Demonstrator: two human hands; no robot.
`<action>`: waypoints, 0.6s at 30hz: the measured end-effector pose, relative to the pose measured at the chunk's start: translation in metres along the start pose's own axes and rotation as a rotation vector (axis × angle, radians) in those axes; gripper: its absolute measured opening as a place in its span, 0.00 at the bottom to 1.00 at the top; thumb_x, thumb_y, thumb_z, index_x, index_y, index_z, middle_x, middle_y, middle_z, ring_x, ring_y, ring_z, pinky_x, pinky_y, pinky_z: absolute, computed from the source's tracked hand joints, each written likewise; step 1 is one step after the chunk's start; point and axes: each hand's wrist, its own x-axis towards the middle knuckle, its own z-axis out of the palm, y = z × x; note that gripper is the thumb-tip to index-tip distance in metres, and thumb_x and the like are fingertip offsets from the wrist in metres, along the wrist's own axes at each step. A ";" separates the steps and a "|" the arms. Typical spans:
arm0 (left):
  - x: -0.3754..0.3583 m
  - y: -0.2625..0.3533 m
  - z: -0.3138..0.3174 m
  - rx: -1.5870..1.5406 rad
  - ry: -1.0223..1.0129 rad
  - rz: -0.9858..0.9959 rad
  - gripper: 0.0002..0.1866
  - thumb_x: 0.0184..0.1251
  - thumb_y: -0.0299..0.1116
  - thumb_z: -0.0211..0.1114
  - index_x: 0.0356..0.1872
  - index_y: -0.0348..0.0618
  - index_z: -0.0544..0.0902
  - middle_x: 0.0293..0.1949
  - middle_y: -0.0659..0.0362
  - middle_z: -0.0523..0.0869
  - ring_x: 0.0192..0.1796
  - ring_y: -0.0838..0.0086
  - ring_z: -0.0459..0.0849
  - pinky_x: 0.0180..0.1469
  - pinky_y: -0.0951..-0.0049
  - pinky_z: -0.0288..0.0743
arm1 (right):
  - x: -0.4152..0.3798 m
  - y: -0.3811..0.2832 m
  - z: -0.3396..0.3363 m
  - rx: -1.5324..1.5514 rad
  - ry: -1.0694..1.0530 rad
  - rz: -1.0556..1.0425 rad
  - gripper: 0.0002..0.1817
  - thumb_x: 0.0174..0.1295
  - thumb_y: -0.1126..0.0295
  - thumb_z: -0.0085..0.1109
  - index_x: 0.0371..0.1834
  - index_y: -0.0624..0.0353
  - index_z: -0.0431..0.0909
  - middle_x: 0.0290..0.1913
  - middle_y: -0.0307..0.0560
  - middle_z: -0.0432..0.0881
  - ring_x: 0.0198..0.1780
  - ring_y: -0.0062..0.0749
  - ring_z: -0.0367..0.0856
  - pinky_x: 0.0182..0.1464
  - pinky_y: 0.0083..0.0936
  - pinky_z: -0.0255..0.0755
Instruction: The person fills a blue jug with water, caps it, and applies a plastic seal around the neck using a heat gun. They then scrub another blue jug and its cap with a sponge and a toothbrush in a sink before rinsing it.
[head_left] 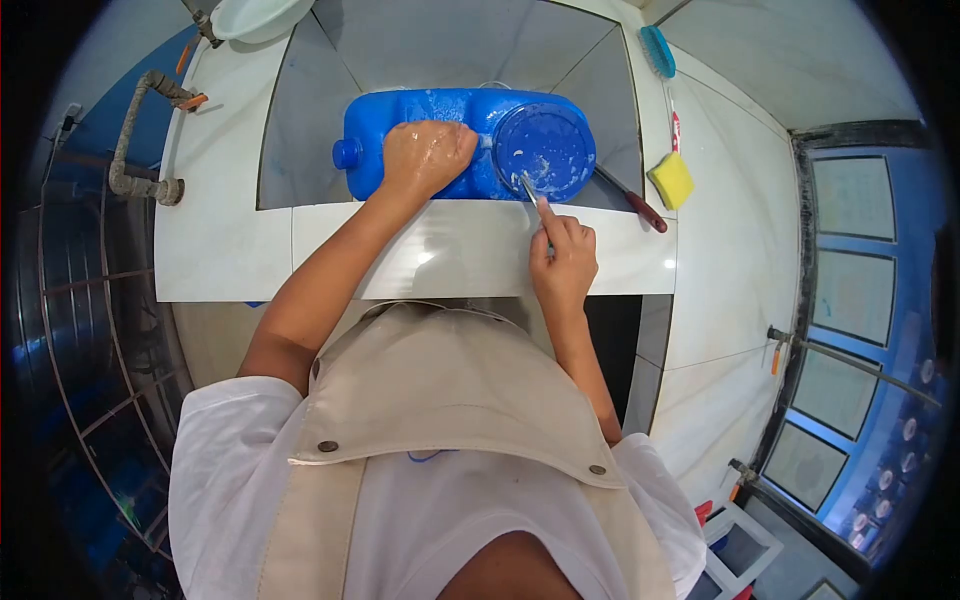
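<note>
A blue plastic container (440, 105) lies on its side in the grey-tiled sink, with a small cap at its left end and a large round lid (545, 150) on the right. White flecks and scrapings mark the lid. My left hand (428, 158), wet and closed, rests on the container's middle; whether it grips a handle underneath is hidden. My right hand (565, 250) is wrapped round a thin metal tool (530, 188), whose tip touches the lid's lower part. Right of the lid, a knife with a dark red handle (647, 212) lies across the sink's front edge.
A yellow sponge (672, 181) and a teal brush (657, 51) lie on the white tiled counter (730, 230) to the right. A pale basin (258, 18) stands at the back left, near a pipe with a tap (135, 140). A metal rack (100, 280) is at far left.
</note>
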 end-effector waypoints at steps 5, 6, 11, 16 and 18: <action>-0.001 0.000 0.002 -0.001 0.004 -0.006 0.19 0.58 0.39 0.49 0.12 0.42 0.79 0.18 0.49 0.80 0.20 0.53 0.78 0.23 0.57 0.71 | 0.007 -0.001 0.001 0.002 0.016 -0.026 0.20 0.48 0.73 0.57 0.47 0.48 0.81 0.31 0.38 0.77 0.34 0.37 0.71 0.35 0.29 0.70; -0.001 0.000 0.002 -0.001 0.008 -0.009 0.19 0.58 0.39 0.49 0.12 0.42 0.79 0.18 0.49 0.80 0.20 0.53 0.78 0.23 0.57 0.71 | 0.005 -0.001 0.000 -0.005 0.006 -0.021 0.20 0.48 0.73 0.57 0.47 0.48 0.81 0.31 0.38 0.77 0.34 0.37 0.71 0.35 0.29 0.70; -0.001 -0.002 0.005 0.007 0.011 -0.004 0.19 0.57 0.39 0.49 0.12 0.42 0.78 0.18 0.49 0.80 0.20 0.54 0.78 0.24 0.57 0.72 | 0.006 0.007 -0.005 -0.051 0.017 -0.049 0.19 0.50 0.73 0.55 0.47 0.47 0.80 0.33 0.40 0.78 0.34 0.39 0.72 0.36 0.32 0.70; -0.004 0.000 0.002 0.023 0.011 -0.009 0.19 0.57 0.39 0.49 0.12 0.42 0.78 0.18 0.50 0.80 0.20 0.55 0.78 0.25 0.57 0.72 | 0.014 0.007 -0.008 -0.031 0.022 0.069 0.18 0.50 0.73 0.55 0.46 0.50 0.80 0.32 0.40 0.78 0.34 0.40 0.72 0.36 0.32 0.70; 0.001 -0.001 0.002 0.029 0.014 -0.002 0.19 0.57 0.39 0.49 0.12 0.42 0.79 0.18 0.50 0.81 0.20 0.55 0.79 0.25 0.57 0.72 | 0.014 0.004 -0.006 -0.023 0.025 0.028 0.18 0.49 0.72 0.56 0.46 0.49 0.81 0.31 0.39 0.78 0.34 0.39 0.72 0.35 0.31 0.70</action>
